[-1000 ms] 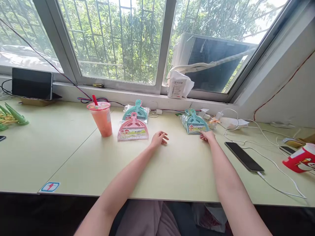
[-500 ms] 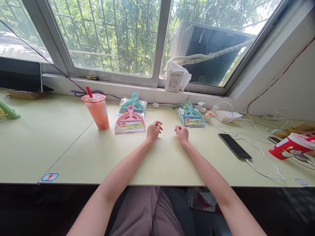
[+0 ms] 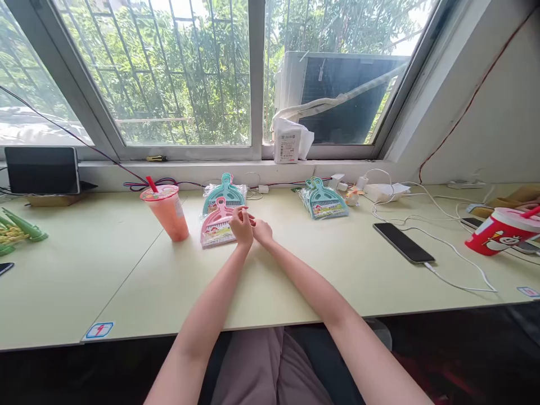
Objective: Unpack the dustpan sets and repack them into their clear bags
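The pink dustpan (image 3: 216, 230) is set on the worktop (image 3: 160, 292), its handle pointed away from the person. Its right side is partly covered by the left hand (image 3: 242, 228), whose fingers are loosely bent; whether the dustpan is gripped or merely touched cannot be told. The right hand (image 3: 262, 231) is placed just right of the pink dustpan, close against the left hand; its fingertips are mostly hidden, so whether anything is held in it cannot be told.

Directly behind the pink dustpan, a teal dustpan (image 3: 226, 191) is seen, partly overlapped by it. A drink (image 3: 170, 216) with a red straw is stood to its left. To its right, well apart, a teal stack (image 3: 327, 201) of wrapped dustpans is laid. Farther right of it, a phone (image 3: 404, 243) is plugged into a white cable (image 3: 468, 289), and beyond that a red cup (image 3: 500, 233) is seen.
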`<action>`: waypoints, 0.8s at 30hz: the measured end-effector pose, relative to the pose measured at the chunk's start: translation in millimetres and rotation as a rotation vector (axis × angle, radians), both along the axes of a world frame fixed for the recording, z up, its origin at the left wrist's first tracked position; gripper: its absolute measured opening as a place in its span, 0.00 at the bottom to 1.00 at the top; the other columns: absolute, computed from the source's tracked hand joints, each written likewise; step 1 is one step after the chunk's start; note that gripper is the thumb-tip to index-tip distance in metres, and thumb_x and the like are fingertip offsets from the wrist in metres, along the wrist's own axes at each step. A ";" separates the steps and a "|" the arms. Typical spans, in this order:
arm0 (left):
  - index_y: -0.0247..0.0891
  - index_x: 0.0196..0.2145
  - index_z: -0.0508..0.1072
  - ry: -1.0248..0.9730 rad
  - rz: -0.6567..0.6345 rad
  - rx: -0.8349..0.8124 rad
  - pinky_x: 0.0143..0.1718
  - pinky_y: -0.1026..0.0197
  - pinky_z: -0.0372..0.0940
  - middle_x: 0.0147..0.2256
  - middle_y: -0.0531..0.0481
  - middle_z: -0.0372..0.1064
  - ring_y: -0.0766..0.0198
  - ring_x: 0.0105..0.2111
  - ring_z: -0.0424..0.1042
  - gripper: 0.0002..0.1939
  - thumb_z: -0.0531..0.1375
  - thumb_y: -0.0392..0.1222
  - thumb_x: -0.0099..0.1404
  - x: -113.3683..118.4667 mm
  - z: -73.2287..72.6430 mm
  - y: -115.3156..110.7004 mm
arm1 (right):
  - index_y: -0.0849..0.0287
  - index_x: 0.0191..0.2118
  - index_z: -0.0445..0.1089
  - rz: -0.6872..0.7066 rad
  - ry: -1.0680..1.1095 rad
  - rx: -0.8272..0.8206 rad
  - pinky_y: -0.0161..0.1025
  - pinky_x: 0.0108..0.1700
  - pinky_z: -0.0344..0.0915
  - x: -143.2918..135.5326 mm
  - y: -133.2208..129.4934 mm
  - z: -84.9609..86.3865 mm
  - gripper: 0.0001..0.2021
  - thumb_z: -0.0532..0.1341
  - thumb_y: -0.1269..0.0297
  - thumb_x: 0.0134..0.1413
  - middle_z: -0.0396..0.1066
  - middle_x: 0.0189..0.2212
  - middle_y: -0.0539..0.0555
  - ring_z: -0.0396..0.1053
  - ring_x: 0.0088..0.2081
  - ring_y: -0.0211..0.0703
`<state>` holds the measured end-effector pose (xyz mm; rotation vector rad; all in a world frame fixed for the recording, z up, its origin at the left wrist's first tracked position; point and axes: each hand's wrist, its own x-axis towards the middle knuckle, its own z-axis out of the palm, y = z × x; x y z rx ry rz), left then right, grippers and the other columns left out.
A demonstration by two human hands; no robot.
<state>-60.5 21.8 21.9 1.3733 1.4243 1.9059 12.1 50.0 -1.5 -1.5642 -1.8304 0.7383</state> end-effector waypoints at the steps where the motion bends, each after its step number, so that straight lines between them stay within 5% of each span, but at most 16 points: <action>1: 0.42 0.37 0.69 0.016 0.011 0.004 0.32 0.63 0.64 0.23 0.54 0.69 0.64 0.22 0.70 0.11 0.48 0.42 0.69 0.4 0.2 -0.6 | 0.56 0.35 0.73 -0.068 0.090 -0.041 0.36 0.29 0.62 8.7 -0.7 -0.2 0.09 0.56 0.61 0.57 0.75 0.25 0.53 0.74 0.29 0.46; 5: 0.43 0.36 0.70 0.132 0.124 0.065 0.47 0.58 0.63 0.34 0.49 0.73 0.58 0.39 0.73 0.10 0.49 0.40 0.68 6.3 2.8 -6.2 | 0.57 0.32 0.68 -0.203 0.336 -0.111 0.33 0.20 0.57 64.7 -12.4 -5.8 0.09 0.55 0.60 0.59 0.69 0.18 0.46 0.68 0.16 0.39; 9: 0.42 0.43 0.70 0.145 0.214 0.064 0.63 0.49 0.50 0.53 0.43 0.66 0.52 0.59 0.60 0.08 0.56 0.40 0.65 12.3 4.8 -4.9 | 0.56 0.33 0.64 -0.324 0.588 0.006 0.31 0.17 0.53 126.8 -26.6 -7.3 0.08 0.55 0.59 0.60 0.67 0.17 0.43 0.64 0.13 0.35; 11: 0.41 0.50 0.67 0.040 0.089 -0.013 0.62 0.49 0.51 0.58 0.40 0.61 0.51 0.61 0.58 0.19 0.62 0.42 0.61 12.8 2.1 1.7 | 0.56 0.34 0.63 -0.343 0.678 0.084 0.30 0.17 0.53 147.4 -29.5 -3.6 0.09 0.55 0.56 0.61 0.65 0.17 0.42 0.63 0.12 0.33; 15: 0.39 0.49 0.69 -0.233 -0.615 -0.367 0.50 0.51 0.67 0.50 0.38 0.70 0.49 0.53 0.70 0.24 0.62 0.56 0.61 11.4 -11.4 15.7 | 0.54 0.38 0.61 -0.255 0.741 0.112 0.29 0.17 0.54 161.9 -25.8 2.1 0.12 0.55 0.51 0.60 0.65 0.20 0.42 0.63 0.14 0.31; 17: 0.38 0.45 0.72 -0.296 -0.821 -0.481 0.45 0.52 0.70 0.43 0.39 0.75 0.48 0.48 0.74 0.23 0.61 0.58 0.61 11.4 -18.2 17.8 | 0.54 0.41 0.62 -0.240 0.654 0.088 0.29 0.19 0.57 160.7 -24.4 1.1 0.12 0.54 0.52 0.61 0.69 0.26 0.45 0.67 0.20 0.33; 21: 0.36 0.44 0.74 -0.376 -0.780 -0.450 0.43 0.54 0.72 0.41 0.41 0.77 0.52 0.42 0.77 0.20 0.65 0.52 0.59 13.0 -24.4 15.0 | 0.55 0.49 0.64 -0.330 0.283 0.376 0.38 0.43 0.68 152.9 -32.2 -0.6 0.12 0.55 0.59 0.61 0.71 0.48 0.55 0.70 0.46 0.44; 24: 0.36 0.46 0.74 -0.411 -0.779 -0.425 0.42 0.55 0.72 0.43 0.42 0.77 0.54 0.42 0.77 0.20 0.65 0.50 0.59 14.1 -22.8 13.0 | 0.55 0.49 0.68 -0.128 -0.056 0.597 0.47 0.56 0.58 143.9 -44.2 2.7 0.12 0.53 0.60 0.64 0.70 0.52 0.58 0.63 0.55 0.50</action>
